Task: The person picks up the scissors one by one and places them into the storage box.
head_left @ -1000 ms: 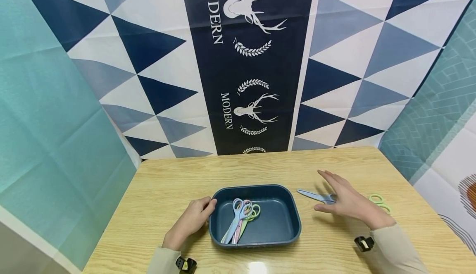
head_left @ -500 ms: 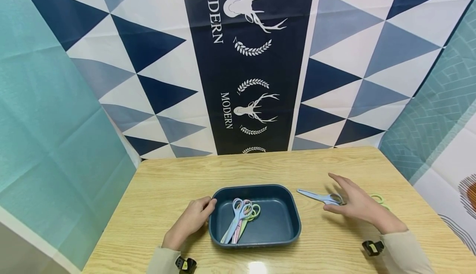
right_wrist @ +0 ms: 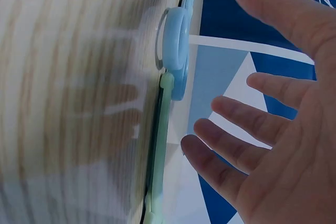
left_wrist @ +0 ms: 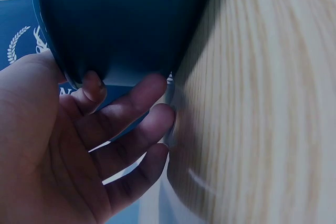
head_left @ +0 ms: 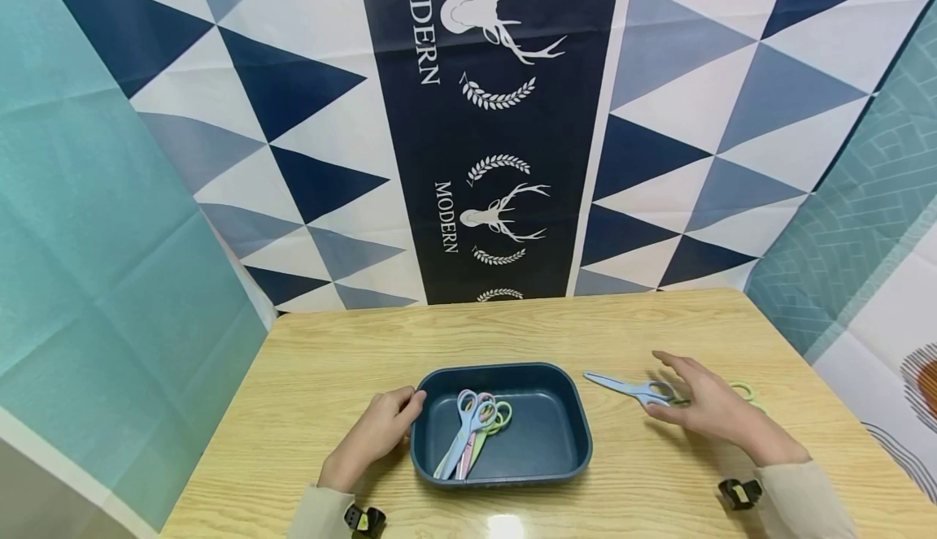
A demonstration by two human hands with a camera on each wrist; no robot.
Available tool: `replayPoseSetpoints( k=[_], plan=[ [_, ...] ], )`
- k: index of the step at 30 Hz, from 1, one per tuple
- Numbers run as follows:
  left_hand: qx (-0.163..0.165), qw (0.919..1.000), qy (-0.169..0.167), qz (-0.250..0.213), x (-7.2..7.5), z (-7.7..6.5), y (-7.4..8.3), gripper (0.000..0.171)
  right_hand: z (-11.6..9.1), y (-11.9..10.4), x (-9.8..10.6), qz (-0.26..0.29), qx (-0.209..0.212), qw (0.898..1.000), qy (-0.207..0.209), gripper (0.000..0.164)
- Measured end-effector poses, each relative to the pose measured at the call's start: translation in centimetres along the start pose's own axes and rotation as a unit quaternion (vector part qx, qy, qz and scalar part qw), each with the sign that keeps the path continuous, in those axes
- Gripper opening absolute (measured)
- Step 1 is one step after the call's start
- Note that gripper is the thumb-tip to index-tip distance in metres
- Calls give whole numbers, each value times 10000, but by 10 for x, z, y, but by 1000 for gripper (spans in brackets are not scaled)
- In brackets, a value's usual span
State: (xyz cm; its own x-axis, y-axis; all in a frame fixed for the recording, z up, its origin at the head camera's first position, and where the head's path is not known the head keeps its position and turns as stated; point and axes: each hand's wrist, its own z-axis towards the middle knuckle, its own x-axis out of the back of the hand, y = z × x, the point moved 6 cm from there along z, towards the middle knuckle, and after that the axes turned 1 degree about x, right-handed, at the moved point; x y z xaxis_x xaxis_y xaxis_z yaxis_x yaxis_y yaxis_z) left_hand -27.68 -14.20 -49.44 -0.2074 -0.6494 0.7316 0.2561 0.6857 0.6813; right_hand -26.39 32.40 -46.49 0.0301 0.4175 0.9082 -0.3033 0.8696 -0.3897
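Note:
My left hand [head_left: 376, 429] grips the left rim of a dark blue plastic tray [head_left: 552, 437], thumb at its edge; the left wrist view shows the other fingers spread along the tray's outer wall [left_wrist: 121, 19]. Blue, pink and green scissors [head_left: 459, 444] lie bunched in the tray's left part. On the table to the right, blue scissors [head_left: 621, 385] point their blades at the tray. Green scissors [head_left: 745, 393] lie behind them, partly hidden by my right hand [head_left: 710, 409]. That hand hovers with fingers apart, beside the blue handles [right_wrist: 172, 38] and green scissors [right_wrist: 161, 150].
The wooden table [head_left: 351, 344] runs back to a patterned cloth [head_left: 505, 141] with deer heads and triangles. Teal cloth [head_left: 132, 222] hangs on the left side. Both wrists carry small black devices [head_left: 739, 493].
My right hand has drawn back to the right and slightly toward me, uncovering the blue scissors' handles. The left hand and tray have stayed in place.

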Motion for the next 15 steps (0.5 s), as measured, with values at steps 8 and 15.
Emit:
replayPoseSetpoints(
  k=[8,15],
  plan=[
    [-4,10000,16,1,0,0,0,44,-1,1,-1,-8,57,10000,3,88],
    [2,10000,12,-31,0,1,-1,45,1,2,-2,-96,188,9997,73,76]
  ],
)
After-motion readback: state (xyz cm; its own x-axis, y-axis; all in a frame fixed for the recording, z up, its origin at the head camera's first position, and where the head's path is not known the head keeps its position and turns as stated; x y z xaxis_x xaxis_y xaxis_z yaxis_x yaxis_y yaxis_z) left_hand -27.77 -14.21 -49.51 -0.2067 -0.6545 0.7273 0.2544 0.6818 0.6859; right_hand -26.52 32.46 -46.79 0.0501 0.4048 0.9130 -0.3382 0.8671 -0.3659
